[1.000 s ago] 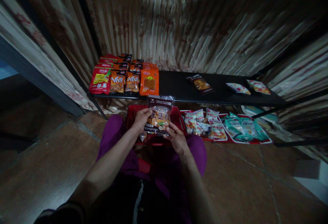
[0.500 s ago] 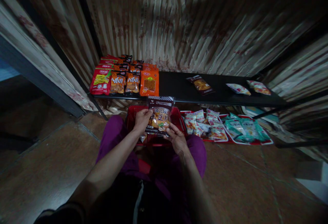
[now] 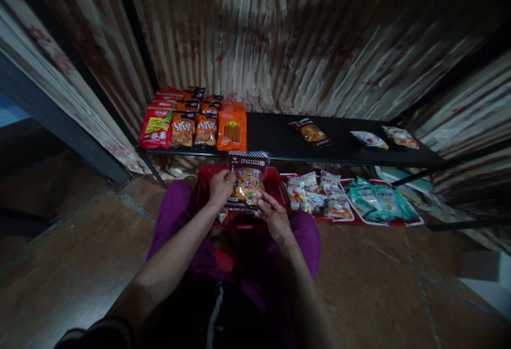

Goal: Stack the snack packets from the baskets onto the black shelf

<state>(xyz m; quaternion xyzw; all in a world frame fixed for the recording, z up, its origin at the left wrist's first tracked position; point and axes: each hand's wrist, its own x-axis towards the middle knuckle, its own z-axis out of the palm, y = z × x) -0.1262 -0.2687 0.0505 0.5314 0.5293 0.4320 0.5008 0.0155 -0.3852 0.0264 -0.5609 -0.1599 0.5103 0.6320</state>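
Hands [image 3: 222, 188] holding brown packet [image 3: 248, 181] at edges, shelf edge [image 3: 311, 158] near, gap unclear

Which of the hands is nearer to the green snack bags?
Right. The right hand is to the left of the green snack bags; the left hand is farther left.

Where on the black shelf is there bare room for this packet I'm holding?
For the held packet, bare black shelf lies between the rightmost orange packet and the lone brown packet. Another patch runs from that packet to the two pale packets. The left end is crowded with red packets and black-topped packets.
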